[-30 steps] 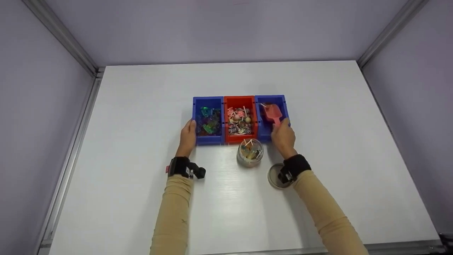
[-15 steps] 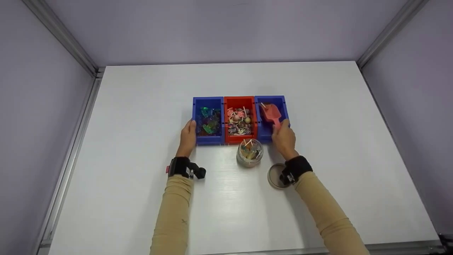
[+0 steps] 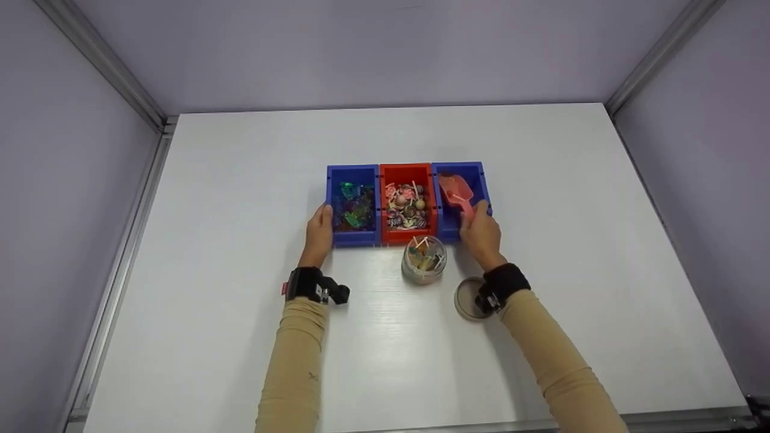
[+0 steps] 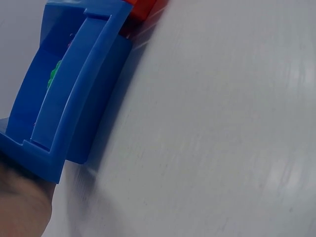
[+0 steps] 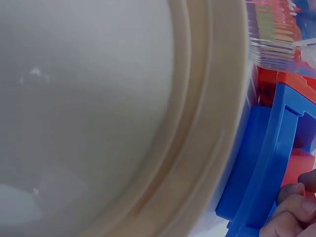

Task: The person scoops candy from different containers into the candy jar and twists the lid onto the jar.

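My right hand [image 3: 481, 234] grips the handle of a pink-red scoop [image 3: 457, 191], whose blade lies inside the right blue bin [image 3: 482, 180]. Something dark brown shows by the scoop's front edge. At the left blue bin [image 3: 355, 239], my left hand [image 3: 317, 236] holds the outer side, thumb at the rim; its other fingers are mostly hidden. That bin contains shiny green and dark pieces. Between the blue bins, a red bin [image 3: 406, 236] holds lollipops and round candies. In the right wrist view, curled fingers [image 5: 294, 207] show beside the right bin.
In front of the red bin stands an open glass jar [image 3: 424, 261] with white sticks and coloured pieces inside. A round lid [image 3: 470, 299] lies beneath my right wrist, filling much of the right wrist view. Walls enclose the white table [image 3: 240, 168].
The scoop's blade has shifted slightly left in the right bin, and a white stick once visible at its front is out of sight. My left hand stays put.
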### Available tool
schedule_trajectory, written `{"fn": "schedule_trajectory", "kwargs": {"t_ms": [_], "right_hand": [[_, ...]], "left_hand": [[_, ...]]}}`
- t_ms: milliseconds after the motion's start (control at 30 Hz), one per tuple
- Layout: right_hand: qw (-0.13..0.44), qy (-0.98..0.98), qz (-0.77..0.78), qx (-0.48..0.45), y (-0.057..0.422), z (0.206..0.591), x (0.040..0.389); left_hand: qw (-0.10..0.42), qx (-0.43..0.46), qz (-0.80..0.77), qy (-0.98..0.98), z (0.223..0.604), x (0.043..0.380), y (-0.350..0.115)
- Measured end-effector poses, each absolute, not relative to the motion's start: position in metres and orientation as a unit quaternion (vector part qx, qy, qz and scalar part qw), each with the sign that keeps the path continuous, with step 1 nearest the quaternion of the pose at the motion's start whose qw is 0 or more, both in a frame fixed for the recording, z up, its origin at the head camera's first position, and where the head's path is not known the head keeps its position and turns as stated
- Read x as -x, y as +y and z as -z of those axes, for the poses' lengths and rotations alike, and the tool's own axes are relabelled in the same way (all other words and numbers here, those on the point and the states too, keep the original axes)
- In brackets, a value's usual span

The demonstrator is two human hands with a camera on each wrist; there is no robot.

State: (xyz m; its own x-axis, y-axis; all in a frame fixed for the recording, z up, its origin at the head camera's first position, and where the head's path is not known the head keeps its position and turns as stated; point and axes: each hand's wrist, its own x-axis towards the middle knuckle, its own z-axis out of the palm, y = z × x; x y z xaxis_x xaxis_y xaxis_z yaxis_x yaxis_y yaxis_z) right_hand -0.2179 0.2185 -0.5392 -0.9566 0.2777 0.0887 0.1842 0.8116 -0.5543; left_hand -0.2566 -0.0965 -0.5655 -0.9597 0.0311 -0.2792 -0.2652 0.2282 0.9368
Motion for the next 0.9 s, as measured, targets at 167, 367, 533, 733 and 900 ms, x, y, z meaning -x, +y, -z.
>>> {"fn": "schedule_trajectory", "kwargs": {"t_ms": [167,367,533,733,900], "right_hand": [[0.091,-0.945,-0.288,0.124,0.221,0.540,0.216],[0.099,-0.944,-0.293,0.117,0.224,0.539,0.211],[0.097,-0.943,-0.297,0.112,0.226,0.539,0.206],[0.107,-0.941,-0.304,0.105,0.229,0.539,0.200],[0.114,-0.941,-0.304,0.097,0.233,0.538,0.197]], "left_hand": [[0.129,0.078,-0.615,0.774,0.566,0.257,-0.096],[0.123,0.074,-0.615,0.775,0.567,0.257,-0.097],[0.111,0.069,-0.619,0.774,0.568,0.257,-0.097],[0.103,0.068,-0.615,0.779,0.568,0.256,-0.097],[0.104,0.071,-0.609,0.783,0.567,0.256,-0.097]]}}
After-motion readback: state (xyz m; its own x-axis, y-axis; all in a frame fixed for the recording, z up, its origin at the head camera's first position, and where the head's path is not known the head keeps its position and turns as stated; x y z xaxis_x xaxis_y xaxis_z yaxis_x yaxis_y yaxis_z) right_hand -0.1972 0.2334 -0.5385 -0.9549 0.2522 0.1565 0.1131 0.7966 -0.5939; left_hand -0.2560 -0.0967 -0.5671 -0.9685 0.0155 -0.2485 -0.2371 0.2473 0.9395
